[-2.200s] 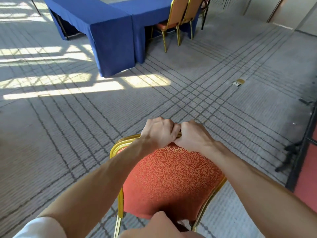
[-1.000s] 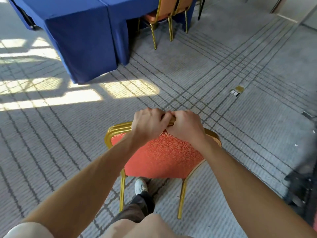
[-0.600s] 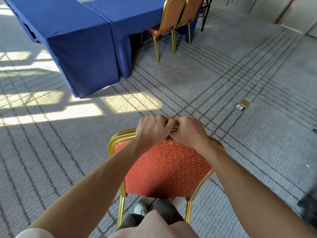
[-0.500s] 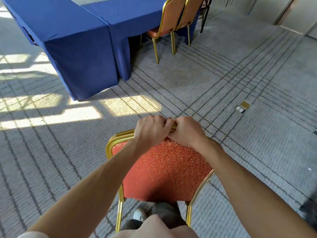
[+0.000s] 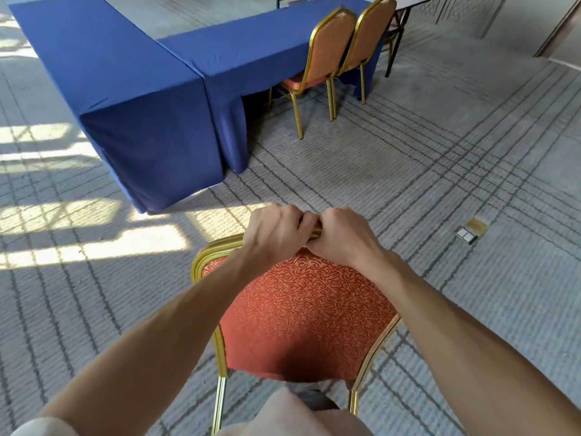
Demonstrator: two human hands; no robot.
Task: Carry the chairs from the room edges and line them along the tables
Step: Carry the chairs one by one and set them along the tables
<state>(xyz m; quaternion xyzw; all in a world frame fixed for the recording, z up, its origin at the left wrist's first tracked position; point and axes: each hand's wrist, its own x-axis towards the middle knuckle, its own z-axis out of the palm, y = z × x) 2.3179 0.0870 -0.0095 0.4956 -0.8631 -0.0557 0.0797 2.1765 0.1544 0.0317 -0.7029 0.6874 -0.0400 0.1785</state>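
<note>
A gold-framed chair with a red patterned back (image 5: 301,313) is right in front of me, its back facing me. My left hand (image 5: 276,234) and my right hand (image 5: 341,237) grip the top rail of its backrest side by side, knuckles touching. Its seat and lower legs are hidden. Ahead stand tables under blue cloths (image 5: 132,86) set in an L shape. Two matching chairs (image 5: 327,58) are lined up along the far table's right side.
Grey carpet with dark line patterns lies between me and the tables. A small floor socket box (image 5: 470,231) sits on the carpet at the right. Sunlight patches fall on the floor at the left. A bare folding table's dark legs (image 5: 397,42) show beyond the two chairs.
The tables and the two placed chairs have come nearer and more of them shows. Both hands keep the same grip on the chair's top rail.
</note>
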